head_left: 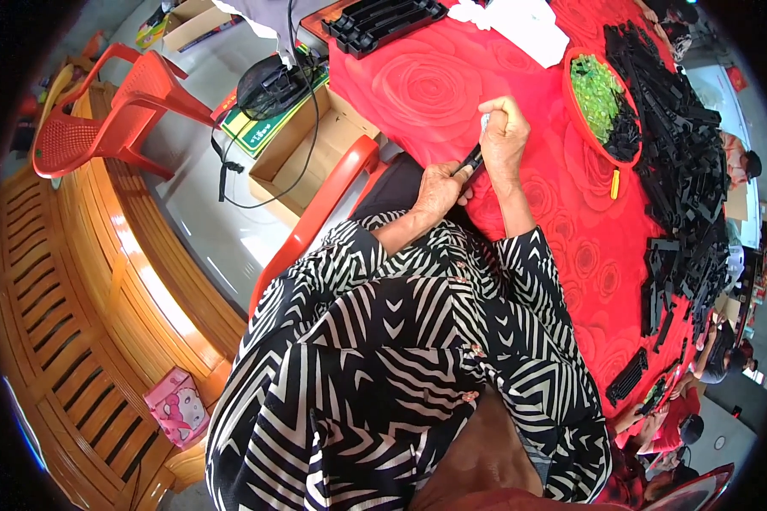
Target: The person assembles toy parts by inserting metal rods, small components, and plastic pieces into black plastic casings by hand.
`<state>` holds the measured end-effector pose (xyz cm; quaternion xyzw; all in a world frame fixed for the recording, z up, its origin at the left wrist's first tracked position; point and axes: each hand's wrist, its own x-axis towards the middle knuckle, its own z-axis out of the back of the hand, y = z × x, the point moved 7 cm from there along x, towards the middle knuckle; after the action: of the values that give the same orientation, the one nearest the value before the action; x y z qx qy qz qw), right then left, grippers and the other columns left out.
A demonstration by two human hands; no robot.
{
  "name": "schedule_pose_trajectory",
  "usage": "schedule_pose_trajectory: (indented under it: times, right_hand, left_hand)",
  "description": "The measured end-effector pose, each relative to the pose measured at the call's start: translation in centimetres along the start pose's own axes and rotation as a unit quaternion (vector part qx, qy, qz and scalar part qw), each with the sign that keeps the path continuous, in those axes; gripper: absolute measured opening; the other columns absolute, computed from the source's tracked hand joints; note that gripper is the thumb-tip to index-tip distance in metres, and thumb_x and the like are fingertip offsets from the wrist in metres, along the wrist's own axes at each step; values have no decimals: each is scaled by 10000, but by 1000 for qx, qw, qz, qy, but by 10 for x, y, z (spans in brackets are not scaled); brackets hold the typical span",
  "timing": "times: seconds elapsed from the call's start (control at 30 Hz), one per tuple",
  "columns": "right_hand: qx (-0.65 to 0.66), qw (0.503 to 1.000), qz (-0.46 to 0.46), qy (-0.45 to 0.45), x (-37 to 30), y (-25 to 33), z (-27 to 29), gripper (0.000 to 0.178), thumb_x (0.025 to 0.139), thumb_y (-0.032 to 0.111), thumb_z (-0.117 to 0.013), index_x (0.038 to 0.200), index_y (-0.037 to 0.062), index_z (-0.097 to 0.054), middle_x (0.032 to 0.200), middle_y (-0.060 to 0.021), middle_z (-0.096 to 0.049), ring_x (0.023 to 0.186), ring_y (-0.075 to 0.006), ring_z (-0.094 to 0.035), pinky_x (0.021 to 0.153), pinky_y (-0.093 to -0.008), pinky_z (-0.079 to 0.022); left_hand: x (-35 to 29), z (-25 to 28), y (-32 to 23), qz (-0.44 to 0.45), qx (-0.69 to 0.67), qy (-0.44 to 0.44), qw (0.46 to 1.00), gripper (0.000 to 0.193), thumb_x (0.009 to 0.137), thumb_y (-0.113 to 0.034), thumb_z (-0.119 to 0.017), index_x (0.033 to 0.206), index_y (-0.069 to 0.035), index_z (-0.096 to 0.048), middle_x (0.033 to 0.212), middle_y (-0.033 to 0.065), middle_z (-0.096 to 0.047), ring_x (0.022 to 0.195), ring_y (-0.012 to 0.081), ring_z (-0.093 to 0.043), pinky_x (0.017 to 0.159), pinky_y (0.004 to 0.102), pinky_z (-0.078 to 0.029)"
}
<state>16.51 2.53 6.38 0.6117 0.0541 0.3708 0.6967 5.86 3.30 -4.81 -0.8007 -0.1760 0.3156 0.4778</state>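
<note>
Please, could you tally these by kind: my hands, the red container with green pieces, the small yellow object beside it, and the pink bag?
Hands (left hand, right hand): 2
Red container: 1
Yellow object: 1
Pink bag: 1
Total: 5

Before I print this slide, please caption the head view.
Left hand grips a slim black piece, right hand at its far end, by a red tablecloth.

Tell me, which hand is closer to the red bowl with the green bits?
Right. The right hand is left of the red bowl, with tablecloth between them; the left hand is farther away, lower and more to the left.
</note>
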Motion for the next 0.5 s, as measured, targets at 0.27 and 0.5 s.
schedule_pose_trajectory:
  times: [0.27, 0.5]
  right_hand:
    - [203, 976, -63, -52, -12, 16, 16, 227, 832, 8, -309, 812, -7, -535, 539, -25, -413, 398, -94, -382, 352, -234, -312]
    - [307, 923, 125, -196, -25, 106, 117, 155, 799, 32, -357, 857, 1, -498, 587, -78, -413, 395, -119, -357, 336, -244, -295]
  left_hand:
    - [-7, 0, -11, 2, 9, -14, 1000, 259, 855, -154, -527, 687, 27, -604, 541, 72, -568, 431, 107, -492, 433, 247, -395]
    - [-30, -30, -45, -57, -91, 54, 993, 240, 887, -157, -497, 720, 0, -569, 574, 41, -561, 478, 84, -495, 475, 220, -390]
